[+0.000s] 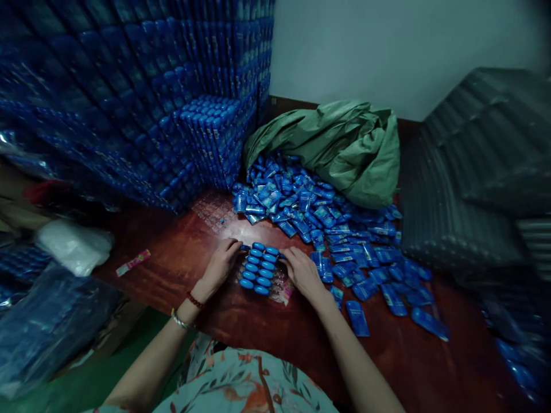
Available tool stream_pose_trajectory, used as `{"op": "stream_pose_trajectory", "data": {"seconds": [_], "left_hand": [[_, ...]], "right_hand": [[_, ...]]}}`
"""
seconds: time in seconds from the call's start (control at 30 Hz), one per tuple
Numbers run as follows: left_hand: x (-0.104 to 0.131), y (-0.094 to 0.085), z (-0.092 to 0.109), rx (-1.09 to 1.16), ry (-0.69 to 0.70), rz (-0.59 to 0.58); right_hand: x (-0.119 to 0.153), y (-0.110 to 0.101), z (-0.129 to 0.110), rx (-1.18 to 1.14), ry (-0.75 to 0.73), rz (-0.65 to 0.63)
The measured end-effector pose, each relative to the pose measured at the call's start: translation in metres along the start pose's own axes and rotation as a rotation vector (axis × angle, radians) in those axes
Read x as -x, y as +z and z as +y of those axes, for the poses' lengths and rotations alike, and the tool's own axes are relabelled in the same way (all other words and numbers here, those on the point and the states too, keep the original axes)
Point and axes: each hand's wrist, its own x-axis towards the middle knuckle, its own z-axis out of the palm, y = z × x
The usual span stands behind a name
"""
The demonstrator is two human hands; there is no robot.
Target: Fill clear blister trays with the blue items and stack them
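Note:
In front of me on the reddish-brown table, small blue rounded packs [257,268] stand in two rows in a clear plastic tray [279,285]. At the left of the rows' far end, my left hand [222,263] has its fingers closed on a small blue pack, mostly hidden by the fingertips. Opposite it, my right hand [302,272] has curled fingers around another blue pack at the tray's right side. A pink-and-clear wrapper [286,292] lies by the tray under the right hand. Right of it spreads a large heap of loose blue packs [301,201].
A green sack [344,143] lies behind the heap. Stacked trays of blue packs [210,132] rise at the left. Tall stacks of clear trays [456,189] stand at the right. A pink strip [133,263] and a white plastic bag [75,246] are on the left.

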Motion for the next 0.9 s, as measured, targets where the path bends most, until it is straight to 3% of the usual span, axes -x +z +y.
{"op": "stream_pose_trajectory", "data": {"seconds": [0.2, 0.33, 0.43, 0.77, 0.9], "left_hand": [[-0.022, -0.016, 0.005, -0.212, 0.122, -0.332], [-0.047, -0.022, 0.004, -0.22, 0.135, -0.463], [-0.052, -0.023, -0.001, -0.147, 0.117, -0.459], [-0.022, -0.002, -0.013, -0.09, -0.004, -0.284], [-0.024, -0.008, -0.017, 0.052, 0.032, -0.321]], "right_hand": [[-0.004, -0.001, 0.002, 0.086, -0.03, -0.041], [-0.008, 0.001, 0.001, 0.097, -0.028, -0.041], [-0.008, 0.002, -0.001, 0.064, 0.004, -0.005], [-0.008, 0.002, -0.003, -0.003, 0.047, -0.016], [-0.007, 0.003, -0.004, -0.043, 0.049, 0.001]]}}
